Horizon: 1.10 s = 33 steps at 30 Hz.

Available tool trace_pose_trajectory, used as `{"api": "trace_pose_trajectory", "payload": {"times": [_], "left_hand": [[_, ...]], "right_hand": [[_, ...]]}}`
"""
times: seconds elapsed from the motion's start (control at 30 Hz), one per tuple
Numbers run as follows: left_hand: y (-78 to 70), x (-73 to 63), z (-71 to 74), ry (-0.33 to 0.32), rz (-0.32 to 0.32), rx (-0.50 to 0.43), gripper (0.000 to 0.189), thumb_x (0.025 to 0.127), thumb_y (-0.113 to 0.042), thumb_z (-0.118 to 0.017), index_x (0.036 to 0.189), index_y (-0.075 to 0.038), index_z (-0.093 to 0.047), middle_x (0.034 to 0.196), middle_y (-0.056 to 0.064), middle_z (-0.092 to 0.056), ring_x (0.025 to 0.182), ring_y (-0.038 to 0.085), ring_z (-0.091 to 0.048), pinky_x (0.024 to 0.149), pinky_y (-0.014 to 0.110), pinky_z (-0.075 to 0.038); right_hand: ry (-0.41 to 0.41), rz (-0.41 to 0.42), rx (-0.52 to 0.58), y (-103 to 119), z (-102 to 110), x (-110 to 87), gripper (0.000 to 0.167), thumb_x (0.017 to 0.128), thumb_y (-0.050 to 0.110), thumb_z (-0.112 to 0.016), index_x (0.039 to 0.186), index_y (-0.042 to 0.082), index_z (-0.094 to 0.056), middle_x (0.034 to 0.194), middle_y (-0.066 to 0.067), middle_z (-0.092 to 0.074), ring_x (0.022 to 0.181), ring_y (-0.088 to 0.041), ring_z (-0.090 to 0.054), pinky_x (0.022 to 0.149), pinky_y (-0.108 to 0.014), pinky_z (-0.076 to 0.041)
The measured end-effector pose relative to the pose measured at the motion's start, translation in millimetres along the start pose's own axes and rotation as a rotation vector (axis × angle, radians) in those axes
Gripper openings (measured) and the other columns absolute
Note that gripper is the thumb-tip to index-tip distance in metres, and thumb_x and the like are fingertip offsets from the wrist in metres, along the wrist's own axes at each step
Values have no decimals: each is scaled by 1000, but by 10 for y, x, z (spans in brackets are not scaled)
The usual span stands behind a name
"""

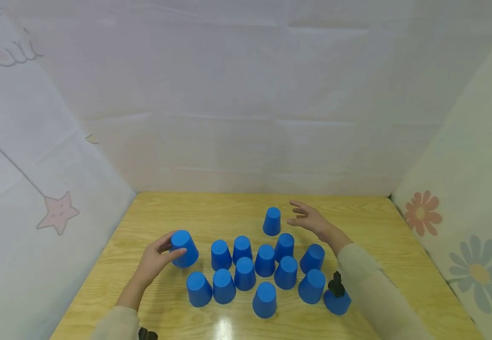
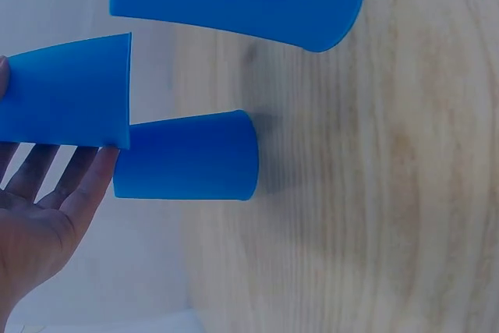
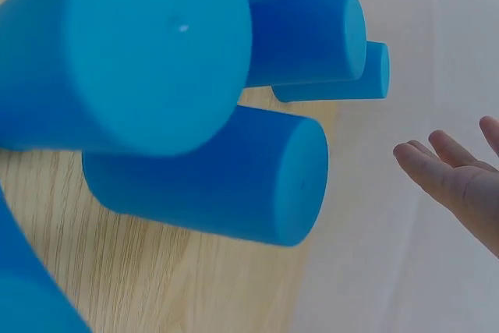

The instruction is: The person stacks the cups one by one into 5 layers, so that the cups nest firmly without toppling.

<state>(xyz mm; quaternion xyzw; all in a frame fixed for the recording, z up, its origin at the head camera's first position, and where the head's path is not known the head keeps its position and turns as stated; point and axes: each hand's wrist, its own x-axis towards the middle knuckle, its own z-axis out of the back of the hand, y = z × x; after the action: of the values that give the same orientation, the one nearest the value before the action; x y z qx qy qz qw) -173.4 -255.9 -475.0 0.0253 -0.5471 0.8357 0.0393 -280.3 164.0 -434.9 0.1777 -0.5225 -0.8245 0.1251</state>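
Observation:
My left hand point(image 1: 151, 262) grips a blue plastic cup point(image 1: 184, 249) turned upside down, thumb on one side and fingers on the other. In the left wrist view this held cup point(image 2: 66, 95) is raised off the table, with another blue cup point(image 2: 191, 160) beyond it. My right hand point(image 1: 313, 223) hovers with spread fingers just right of the farthest cup point(image 1: 272, 221), apart from it. Nothing is in that hand, as the right wrist view also shows with its fingers point(image 3: 437, 173) extended.
Several more upside-down blue cups stand in loose rows between my arms, among them a front one point(image 1: 264, 301) and one point(image 1: 337, 302) partly hidden by the right wrist strap. They stand on a wooden table point(image 1: 177, 208), with pale cloth walls point(image 1: 271, 118) around its back and sides.

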Motion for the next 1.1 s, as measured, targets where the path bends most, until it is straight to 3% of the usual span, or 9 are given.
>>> {"api": "trace_pose_trajectory", "payload": {"times": [0.53, 0.73, 0.9, 1.1], "left_hand": [[-151, 250, 91, 31, -15, -7, 62, 76, -35, -64, 129, -13, -40, 125, 13, -43, 110, 33, -40, 84, 54, -35], [-200, 355, 101, 39, 23, -30, 68, 75, -37, -65, 132, -13, -36, 128, 15, -40, 113, 35, -38, 87, 51, -35], [-304, 422, 62, 53, 34, -40, 68, 76, -35, -65, 132, -11, -35, 128, 17, -39, 114, 36, -37, 88, 51, -33], [-292, 537, -13, 51, 11, -41, 68, 75, -36, -65, 131, -11, -37, 127, 17, -41, 113, 36, -38, 88, 51, -33]], "right_hand": [[-4, 41, 14, -130, 219, -419, 72, 78, 33, -63, 136, 15, -24, 136, -19, -24, 120, -42, -22, 91, -56, -26], [-4, 51, 38, -227, 273, -612, 69, 81, 29, -60, 137, 13, -22, 136, -20, -23, 120, -43, -21, 91, -55, -26], [-29, 47, 33, -320, 316, -755, 66, 82, 26, -59, 136, 11, -23, 135, -22, -23, 120, -43, -20, 90, -57, -25], [-35, 59, 34, -432, 368, -928, 62, 85, 21, -56, 136, 8, -23, 135, -23, -23, 120, -44, -21, 90, -56, -26]]}}
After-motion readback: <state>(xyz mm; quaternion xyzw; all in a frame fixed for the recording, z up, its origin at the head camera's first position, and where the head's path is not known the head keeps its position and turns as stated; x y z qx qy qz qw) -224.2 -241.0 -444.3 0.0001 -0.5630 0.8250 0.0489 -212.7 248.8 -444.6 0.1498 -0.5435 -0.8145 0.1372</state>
